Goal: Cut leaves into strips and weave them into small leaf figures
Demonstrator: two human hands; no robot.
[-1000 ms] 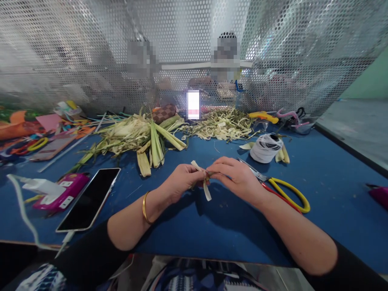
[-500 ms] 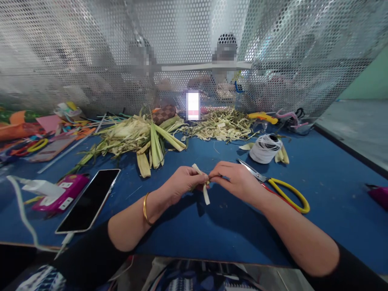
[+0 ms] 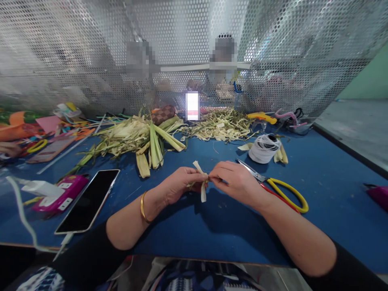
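Note:
My left hand point(image 3: 182, 184) pinches a pale corn husk strip point(image 3: 203, 194) between thumb and fingers, just above the blue table. One short end sticks up past the thumb and another hangs below. My right hand point(image 3: 235, 180) is closed at the same spot, its fingertips meeting the left thumb and pinching the husk piece. Its exact hold is hidden by the fingers. Scissors point(image 3: 257, 175) with yellow and red handles lie beside my right wrist. A spool of white string point(image 3: 263, 150) stands behind them.
Corn husks point(image 3: 127, 133) and shredded strips point(image 3: 221, 126) are heaped along the perforated screen point(image 3: 182, 24). A phone point(image 3: 89, 200) and purple power strip point(image 3: 74, 190) lie left. Another person's hand point(image 3: 10, 149) shows at the far left edge.
The hanging strip end has swung slightly left. Both hands stay together with little movement. Another person's hand has come in at the far left.

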